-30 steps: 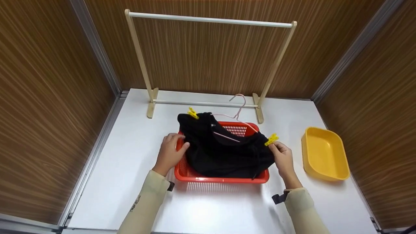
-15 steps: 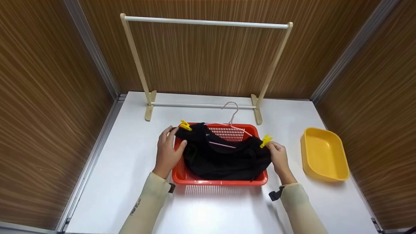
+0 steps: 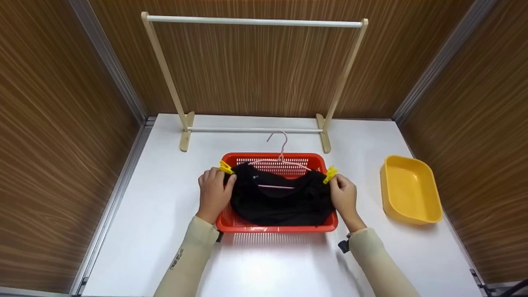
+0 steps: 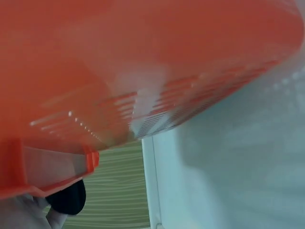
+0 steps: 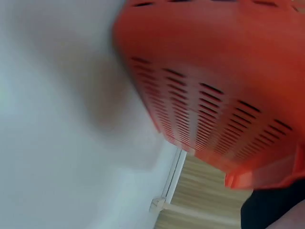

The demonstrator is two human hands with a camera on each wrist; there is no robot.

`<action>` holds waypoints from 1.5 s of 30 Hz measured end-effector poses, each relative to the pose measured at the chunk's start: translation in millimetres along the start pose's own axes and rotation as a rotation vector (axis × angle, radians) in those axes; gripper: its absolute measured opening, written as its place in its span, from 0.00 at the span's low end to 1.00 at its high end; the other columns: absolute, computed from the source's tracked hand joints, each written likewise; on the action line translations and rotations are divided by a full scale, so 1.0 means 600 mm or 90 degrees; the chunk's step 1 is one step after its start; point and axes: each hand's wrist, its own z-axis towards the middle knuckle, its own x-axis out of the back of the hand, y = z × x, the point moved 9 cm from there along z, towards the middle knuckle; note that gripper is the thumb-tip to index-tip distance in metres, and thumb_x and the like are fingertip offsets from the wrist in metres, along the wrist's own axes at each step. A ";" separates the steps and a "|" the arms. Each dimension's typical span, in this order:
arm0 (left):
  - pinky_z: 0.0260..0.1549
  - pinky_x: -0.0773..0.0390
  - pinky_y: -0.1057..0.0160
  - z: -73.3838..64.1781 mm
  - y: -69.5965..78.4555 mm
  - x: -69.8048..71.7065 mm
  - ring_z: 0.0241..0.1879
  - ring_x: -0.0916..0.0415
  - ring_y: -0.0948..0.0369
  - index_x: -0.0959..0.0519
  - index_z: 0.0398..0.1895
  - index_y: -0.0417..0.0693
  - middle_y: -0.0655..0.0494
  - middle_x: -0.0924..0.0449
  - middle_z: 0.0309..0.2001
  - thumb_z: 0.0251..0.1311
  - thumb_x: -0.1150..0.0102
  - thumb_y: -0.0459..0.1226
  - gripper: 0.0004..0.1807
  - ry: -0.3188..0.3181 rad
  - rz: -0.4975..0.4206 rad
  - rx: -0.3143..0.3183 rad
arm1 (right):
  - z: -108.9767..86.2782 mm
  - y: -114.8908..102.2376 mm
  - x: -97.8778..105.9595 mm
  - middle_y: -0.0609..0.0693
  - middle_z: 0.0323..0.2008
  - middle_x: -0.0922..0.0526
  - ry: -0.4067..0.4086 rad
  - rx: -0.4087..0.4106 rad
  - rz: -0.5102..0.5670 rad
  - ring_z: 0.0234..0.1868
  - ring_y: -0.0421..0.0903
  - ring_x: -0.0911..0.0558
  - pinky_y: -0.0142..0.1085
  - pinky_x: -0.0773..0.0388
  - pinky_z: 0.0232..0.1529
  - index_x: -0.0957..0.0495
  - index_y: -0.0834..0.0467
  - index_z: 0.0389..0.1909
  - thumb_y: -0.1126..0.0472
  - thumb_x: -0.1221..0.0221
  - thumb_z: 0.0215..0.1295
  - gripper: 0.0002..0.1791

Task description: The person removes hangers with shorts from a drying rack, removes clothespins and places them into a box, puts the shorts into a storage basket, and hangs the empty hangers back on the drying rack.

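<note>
A black garment (image 3: 280,206) on a pink hanger (image 3: 283,150) lies over the red basket (image 3: 277,229), its neckline facing up and the hook toward the rack. Yellow clothespins sit at both shoulders, a left clothespin (image 3: 226,167) and a right clothespin (image 3: 330,174). My left hand (image 3: 214,194) grips the garment's left shoulder just below its clothespin. On the other side my right hand (image 3: 345,197) pinches the right shoulder beside its clothespin. Both wrist views are mostly filled by the basket's slotted side wall (image 5: 200,105), with a bit of black cloth (image 4: 70,198) past the rim.
Behind the basket stands a wooden rack with a white top rail (image 3: 255,20) and a low crossbar (image 3: 251,130). A yellow bin (image 3: 412,192) is at the right of the white table (image 3: 156,198). Wood-grain panels (image 3: 255,74) enclose the back and sides.
The garment and hanger have moved left and levelled out over the basket. My left hand, earlier at the basket's side, has come up to the left shoulder and taken hold of it.
</note>
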 end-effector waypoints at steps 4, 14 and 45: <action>0.54 0.38 0.45 -0.003 -0.005 -0.005 0.43 0.32 0.47 0.22 0.36 0.41 0.47 0.27 0.37 0.75 0.45 0.51 0.20 0.017 -0.006 0.020 | -0.005 -0.032 -0.012 0.58 0.33 0.20 0.002 0.115 -0.071 0.38 0.55 0.27 0.48 0.37 0.49 0.19 0.66 0.37 0.71 0.44 0.61 0.06; 0.46 0.35 0.50 -0.006 -0.013 -0.013 0.41 0.32 0.49 0.21 0.39 0.42 0.48 0.24 0.38 0.72 0.43 0.55 0.23 -0.005 -0.029 0.081 | -0.015 -0.052 -0.022 0.62 0.42 0.22 0.034 0.176 0.065 0.46 0.49 0.27 0.35 0.34 0.52 0.19 0.68 0.45 0.73 0.34 0.64 0.10; 0.41 0.34 0.52 -0.003 -0.025 -0.026 0.35 0.29 0.50 0.19 0.38 0.45 0.51 0.19 0.32 0.67 0.36 0.58 0.23 -0.020 0.003 0.110 | -0.021 -0.057 -0.042 0.59 0.41 0.23 -0.012 0.224 -0.088 0.45 0.53 0.24 0.46 0.28 0.49 0.22 0.66 0.48 0.63 0.34 0.69 0.13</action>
